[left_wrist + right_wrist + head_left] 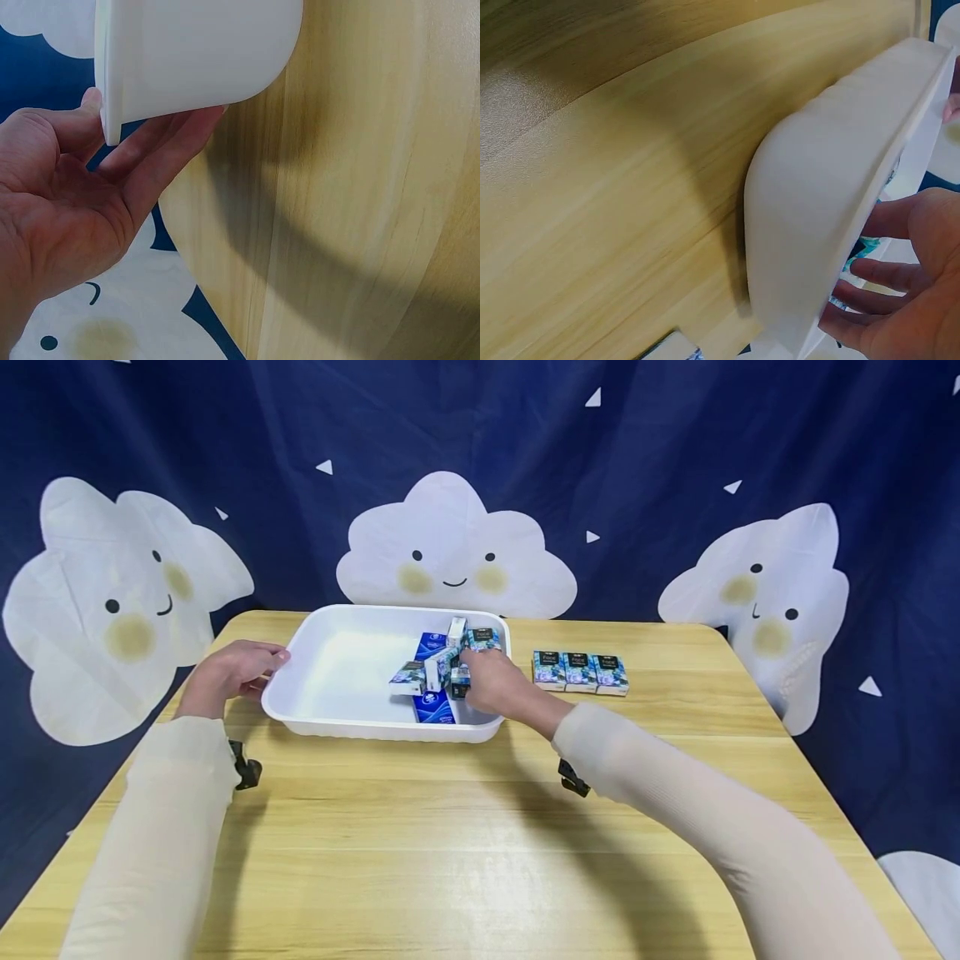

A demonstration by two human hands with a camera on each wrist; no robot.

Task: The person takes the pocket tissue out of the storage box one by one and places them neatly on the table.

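Note:
A white plastic tub [330,723] stands near the far edge of the table. My left hand [238,670] grips its left end, thumb at the rim and fingers under it, as the left wrist view [82,172] shows. Inside the tub's right half my right hand [495,683] reaches down among small floral packs [408,677], which look like pocket tissues. The right wrist view has this hand's fingers [885,274] bent and spread past the rim, beside a teal-patterned pack [864,249]. Whether they hold a pack is hidden. Larger blue packs [435,708] lie under the floral ones.
To the right of the tub, three floral packs [581,672] stand in a row on the wooden table [465,843]. A dark blue curtain [637,460] with smiling clouds hangs close behind the table's far edge.

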